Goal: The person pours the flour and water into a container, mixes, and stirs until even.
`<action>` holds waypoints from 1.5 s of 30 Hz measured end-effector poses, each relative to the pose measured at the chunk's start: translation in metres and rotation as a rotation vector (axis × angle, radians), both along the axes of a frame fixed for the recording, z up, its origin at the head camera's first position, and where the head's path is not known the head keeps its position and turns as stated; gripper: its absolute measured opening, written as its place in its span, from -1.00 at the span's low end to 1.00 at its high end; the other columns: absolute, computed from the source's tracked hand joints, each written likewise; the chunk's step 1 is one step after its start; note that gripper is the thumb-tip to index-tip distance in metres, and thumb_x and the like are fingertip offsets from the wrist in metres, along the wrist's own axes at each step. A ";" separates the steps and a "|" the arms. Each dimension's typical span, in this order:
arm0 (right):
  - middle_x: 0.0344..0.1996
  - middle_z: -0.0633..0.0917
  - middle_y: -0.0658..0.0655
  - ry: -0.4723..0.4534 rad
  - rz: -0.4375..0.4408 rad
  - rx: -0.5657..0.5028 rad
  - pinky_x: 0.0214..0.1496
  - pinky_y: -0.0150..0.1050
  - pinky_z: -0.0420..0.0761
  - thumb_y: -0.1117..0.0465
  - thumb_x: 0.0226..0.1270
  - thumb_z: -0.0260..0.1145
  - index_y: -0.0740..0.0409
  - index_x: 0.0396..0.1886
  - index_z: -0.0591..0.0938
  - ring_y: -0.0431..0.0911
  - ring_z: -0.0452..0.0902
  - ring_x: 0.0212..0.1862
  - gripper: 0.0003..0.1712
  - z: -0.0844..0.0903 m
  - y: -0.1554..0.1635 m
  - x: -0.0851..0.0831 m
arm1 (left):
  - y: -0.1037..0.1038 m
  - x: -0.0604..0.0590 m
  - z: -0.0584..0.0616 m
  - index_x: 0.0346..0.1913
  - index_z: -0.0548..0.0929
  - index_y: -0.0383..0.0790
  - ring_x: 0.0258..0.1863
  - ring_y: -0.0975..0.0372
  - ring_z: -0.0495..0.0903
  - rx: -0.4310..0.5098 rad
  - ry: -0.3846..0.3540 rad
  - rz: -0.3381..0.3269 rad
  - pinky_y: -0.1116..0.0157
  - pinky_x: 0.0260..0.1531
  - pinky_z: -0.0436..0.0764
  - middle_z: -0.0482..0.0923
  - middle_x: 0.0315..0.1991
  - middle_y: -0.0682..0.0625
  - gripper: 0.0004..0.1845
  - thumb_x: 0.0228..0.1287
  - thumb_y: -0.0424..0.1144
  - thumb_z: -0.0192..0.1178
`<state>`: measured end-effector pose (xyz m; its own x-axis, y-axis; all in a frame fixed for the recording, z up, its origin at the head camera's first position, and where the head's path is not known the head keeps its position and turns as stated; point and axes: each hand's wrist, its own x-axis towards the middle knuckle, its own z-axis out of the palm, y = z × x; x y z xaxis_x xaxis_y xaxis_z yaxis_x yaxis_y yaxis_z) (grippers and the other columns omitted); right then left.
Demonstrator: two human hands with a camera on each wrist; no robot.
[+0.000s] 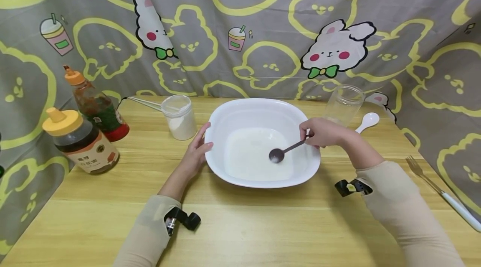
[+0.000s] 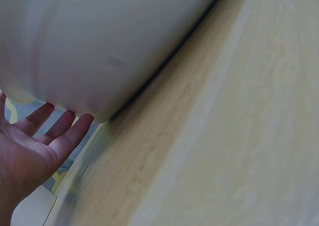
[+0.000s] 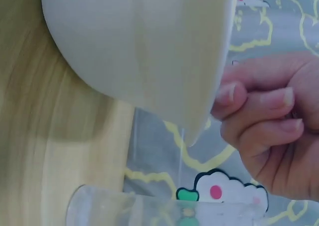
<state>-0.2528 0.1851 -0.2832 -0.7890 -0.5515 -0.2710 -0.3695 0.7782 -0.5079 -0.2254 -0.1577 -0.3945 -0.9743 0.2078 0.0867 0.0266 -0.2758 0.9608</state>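
Note:
A white basin stands on the table with a white layer, liquid or powder, across its bottom. My left hand is at the basin's left side; in the left wrist view its fairly straight fingers touch the outer wall. Over the right rim, my right hand pinches the handle of a dark brown spoon. Its bowl is low inside the basin and carries some white stuff. The right wrist view shows the curled fingers by the rim, while the spoon is hidden there.
Left of the basin stand a jar of white powder, a yellow-capped bottle and a red sauce bottle. On the right are a clear jar, a white spoon and a fork. A patterned curtain hangs behind.

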 end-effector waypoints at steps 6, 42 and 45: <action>-0.78 0.44 0.08 0.040 -0.102 -0.041 -0.69 -0.35 0.33 0.41 0.08 0.09 0.26 -0.43 0.49 -0.15 0.30 -0.71 -0.94 -0.012 -0.008 -0.012 | 0.000 0.000 0.001 0.31 0.05 -0.02 0.02 -0.12 0.23 -0.005 0.005 0.000 0.11 -0.19 0.50 0.11 0.18 -0.22 -0.32 0.10 -0.36 -0.02; -0.77 0.47 0.08 0.020 -0.225 -0.131 -0.71 -0.38 0.32 0.45 -0.01 0.09 0.33 -0.38 0.50 -0.15 0.32 -0.70 -0.85 -0.023 -0.020 -0.013 | 0.000 0.002 0.002 0.32 0.03 -0.02 0.05 -0.19 0.18 0.000 0.000 -0.010 0.10 -0.20 0.51 0.11 0.18 -0.25 -0.32 0.11 -0.36 -0.02; -0.78 0.46 0.09 -0.028 -0.215 -0.211 -0.73 -0.40 0.28 0.45 0.01 0.10 0.35 -0.37 0.49 -0.17 0.27 -0.74 -0.87 -0.030 -0.034 -0.014 | 0.000 0.002 0.002 0.31 0.04 -0.01 0.05 -0.18 0.18 -0.002 -0.004 -0.007 0.08 -0.17 0.49 0.10 0.18 -0.24 -0.32 0.10 -0.35 -0.02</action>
